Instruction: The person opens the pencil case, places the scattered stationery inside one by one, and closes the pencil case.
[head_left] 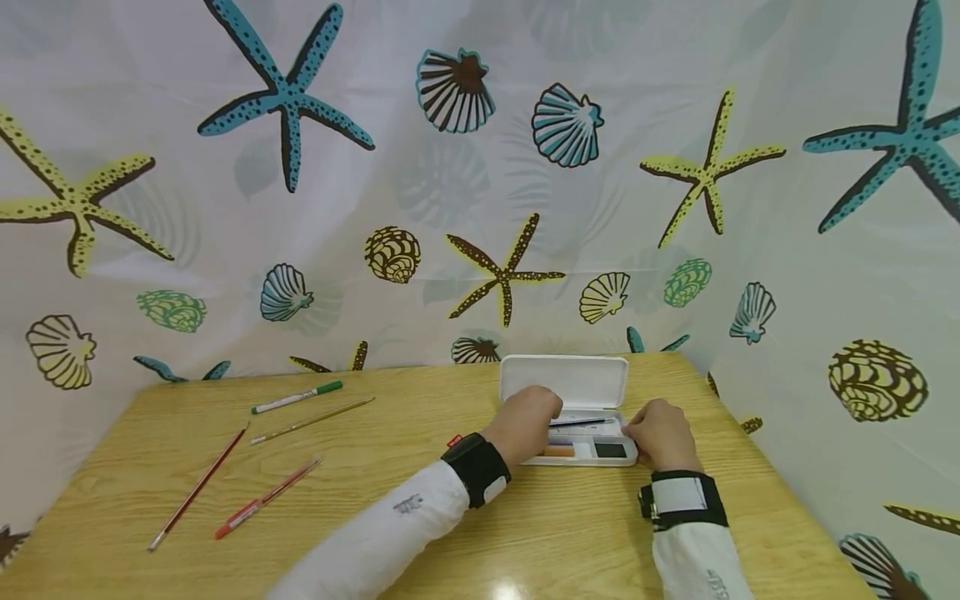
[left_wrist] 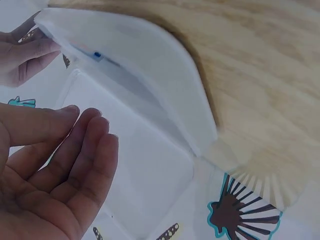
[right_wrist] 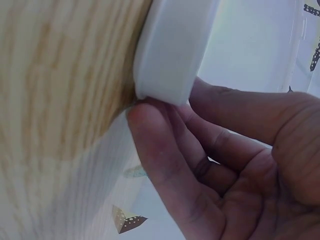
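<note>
Your right hand [head_left: 662,435] rests at the right end of a white pencil case [head_left: 577,450], its fingers [right_wrist: 165,150] curled against the case's corner so that they steady it on the wooden table [head_left: 375,492]. Your left hand [head_left: 528,425] hovers over the left part of the open tray; in the left wrist view its fingers [left_wrist: 75,145] are relaxed and nearly straight, holding nothing.

The case sits toward the far right of the table, its lid [head_left: 564,380] raised and leaning away from you. Inside the tray lie a dark pen [head_left: 581,422], an orange piece [head_left: 558,451] and a black block [head_left: 610,450].

Well apart to the left, loose on the table, lie a green-capped marker [head_left: 297,397], a thin yellowish pencil [head_left: 311,422], a red pencil [head_left: 198,487] and a red pen [head_left: 266,498]. A curtain printed with starfish and shells [head_left: 450,167] hangs behind and beside the table.

What could go wrong, as a judgement: the case is light and held only at one corner, so a push from your left hand could slide or twist it. The raised lid could also drop shut on your fingers if the case is jolted.
</note>
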